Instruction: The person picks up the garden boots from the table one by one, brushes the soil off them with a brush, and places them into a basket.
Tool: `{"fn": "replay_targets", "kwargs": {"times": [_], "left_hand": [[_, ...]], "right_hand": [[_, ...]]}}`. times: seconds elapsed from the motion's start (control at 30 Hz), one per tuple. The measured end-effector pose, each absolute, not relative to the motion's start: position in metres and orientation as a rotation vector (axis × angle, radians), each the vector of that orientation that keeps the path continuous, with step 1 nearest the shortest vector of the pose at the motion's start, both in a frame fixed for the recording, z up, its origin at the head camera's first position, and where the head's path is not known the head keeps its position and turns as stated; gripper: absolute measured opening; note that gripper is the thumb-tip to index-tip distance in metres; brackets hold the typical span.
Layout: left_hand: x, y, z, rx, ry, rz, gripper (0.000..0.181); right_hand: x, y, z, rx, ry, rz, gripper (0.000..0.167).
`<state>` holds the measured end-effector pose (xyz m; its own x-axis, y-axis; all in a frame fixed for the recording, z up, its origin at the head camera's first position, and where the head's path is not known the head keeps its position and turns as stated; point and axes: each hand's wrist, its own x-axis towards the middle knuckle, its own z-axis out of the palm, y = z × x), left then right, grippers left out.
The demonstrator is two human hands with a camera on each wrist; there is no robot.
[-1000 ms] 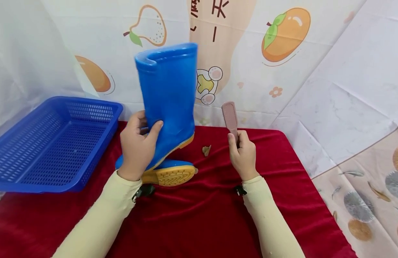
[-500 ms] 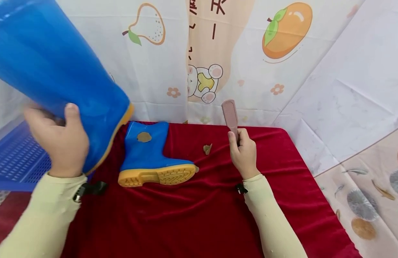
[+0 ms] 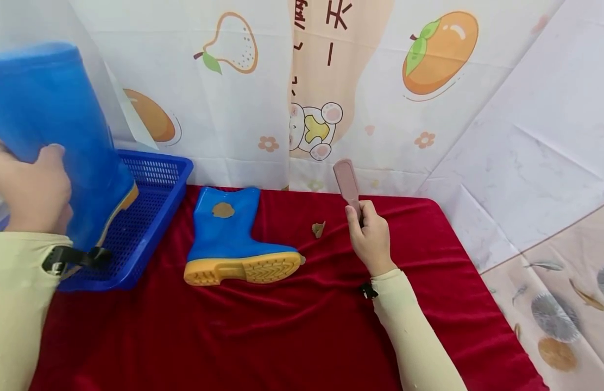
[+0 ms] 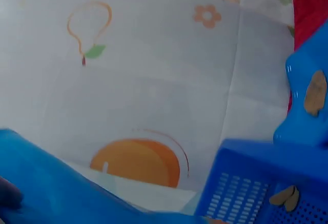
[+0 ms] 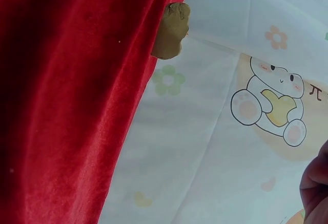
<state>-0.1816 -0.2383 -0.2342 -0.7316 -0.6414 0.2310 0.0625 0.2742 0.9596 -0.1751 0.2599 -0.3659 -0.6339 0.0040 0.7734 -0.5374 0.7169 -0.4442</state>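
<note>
Your left hand [image 3: 30,190] gripped a blue boot [image 3: 52,103], shaft up and tilted, over the blue basket [image 3: 157,231]; whether its sole touched could not be told. Your right hand [image 3: 372,239] pinched a pink flat-headed tool [image 3: 347,182], head up. Between your hands, a second boot [image 3: 226,236] lay sideways on the red-covered tabletop [image 3: 263,331], its shaft bearing a brown patch [image 3: 223,210]. Past its toe sat a brown scrap [image 3: 319,229]. A printed curtain [image 3: 233,119] hung behind.
</note>
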Motion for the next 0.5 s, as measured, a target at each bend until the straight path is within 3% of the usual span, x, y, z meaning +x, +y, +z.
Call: {"fn": "replay_targets", "kwargs": {"times": [0.2,0.5], "left_hand": [[-0.208,-0.253,-0.235,0.519,-1.775,-1.76,0.058],[-0.224,-0.268,-0.246,0.724,-1.762,-1.876,0.076]], "right_hand": [[-0.175,0.261,-0.366,0.438,-2.146,0.867,0.017],[-0.178,0.263,-0.369,0.446,-2.175,0.857,0.014]]}}
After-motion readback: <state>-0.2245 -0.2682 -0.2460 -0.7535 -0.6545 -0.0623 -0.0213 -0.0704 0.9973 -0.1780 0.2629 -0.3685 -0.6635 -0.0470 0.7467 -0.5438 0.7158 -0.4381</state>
